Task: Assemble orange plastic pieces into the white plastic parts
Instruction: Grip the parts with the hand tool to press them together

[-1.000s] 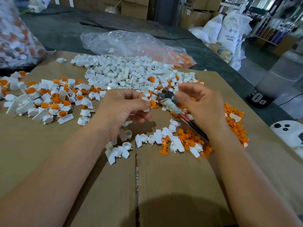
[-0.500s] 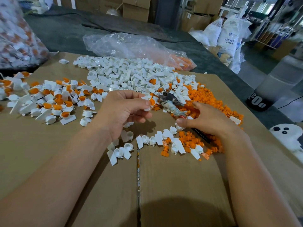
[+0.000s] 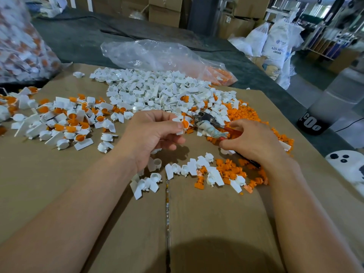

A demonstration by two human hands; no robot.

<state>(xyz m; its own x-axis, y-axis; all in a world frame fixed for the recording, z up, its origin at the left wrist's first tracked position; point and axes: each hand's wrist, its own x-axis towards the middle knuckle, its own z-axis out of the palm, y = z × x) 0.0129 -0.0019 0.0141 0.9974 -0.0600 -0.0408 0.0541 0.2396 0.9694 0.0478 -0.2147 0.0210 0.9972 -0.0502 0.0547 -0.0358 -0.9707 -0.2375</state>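
My left hand (image 3: 151, 133) pinches a white plastic part with an orange piece (image 3: 182, 124) set in it, held just above the cardboard. My right hand (image 3: 252, 140) lies low to its right, thumb and fingers curled round the red handle of a pair of pliers (image 3: 208, 123) whose metal jaws point at the held part. Loose white parts (image 3: 153, 91) form a big heap behind the hands. Loose orange pieces (image 3: 242, 115) are heaped beyond my right hand, and a mixed scatter (image 3: 222, 174) lies in front of it.
Finished white-and-orange parts (image 3: 69, 119) are piled at the left. The cardboard sheet (image 3: 216, 223) covers the table. A clear plastic bag (image 3: 157, 56) lies behind the white heap, and a full bag of parts (image 3: 19, 46) stands at far left. The table edge runs along the right.
My right hand came down from beside the held part to the cardboard with the pliers, then shifted slightly right. My left hand kept the part where it was.
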